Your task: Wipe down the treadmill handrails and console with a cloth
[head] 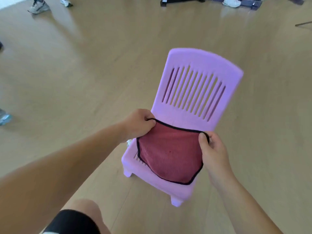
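Both hands hold a red cloth (170,154) with a black hem, spread out above the seat of a low purple plastic chair (194,92). The left hand (138,125) pinches the cloth's upper left corner, fingers curled around the hem; the right hand (213,149) grips the upper right corner, thumb on top. The cloth hangs toward the seat's front edge, possibly resting on it. The chair stands on a wooden floor (76,73), with shoes (38,6) near the far left corner.
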Demonstrator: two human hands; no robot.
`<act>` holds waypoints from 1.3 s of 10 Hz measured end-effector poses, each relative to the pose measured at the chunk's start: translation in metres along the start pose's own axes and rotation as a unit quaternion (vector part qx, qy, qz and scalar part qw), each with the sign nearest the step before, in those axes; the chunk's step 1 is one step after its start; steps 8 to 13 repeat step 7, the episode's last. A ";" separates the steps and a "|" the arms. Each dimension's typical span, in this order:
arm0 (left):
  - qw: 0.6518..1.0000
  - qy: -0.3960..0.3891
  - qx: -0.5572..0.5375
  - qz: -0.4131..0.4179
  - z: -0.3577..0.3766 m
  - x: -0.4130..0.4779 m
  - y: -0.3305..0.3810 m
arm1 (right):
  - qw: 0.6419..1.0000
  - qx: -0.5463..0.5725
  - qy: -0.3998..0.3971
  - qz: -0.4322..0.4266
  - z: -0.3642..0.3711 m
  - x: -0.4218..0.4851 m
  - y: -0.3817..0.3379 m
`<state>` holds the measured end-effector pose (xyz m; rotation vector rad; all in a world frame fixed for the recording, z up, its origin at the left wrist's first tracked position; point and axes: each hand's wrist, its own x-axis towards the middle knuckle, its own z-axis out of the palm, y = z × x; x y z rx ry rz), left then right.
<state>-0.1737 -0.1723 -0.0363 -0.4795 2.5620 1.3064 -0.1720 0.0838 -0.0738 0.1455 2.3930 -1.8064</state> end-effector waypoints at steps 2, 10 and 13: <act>0.992 0.014 0.043 0.114 0.018 0.064 -0.064 | 0.999 -0.012 0.009 -0.031 0.025 0.056 0.049; 0.984 0.062 0.091 0.139 0.067 0.015 -0.123 | 0.898 -0.415 -0.059 -0.132 0.040 0.042 0.060; 0.984 0.062 0.091 0.139 0.067 0.015 -0.123 | 0.898 -0.415 -0.059 -0.132 0.040 0.042 0.060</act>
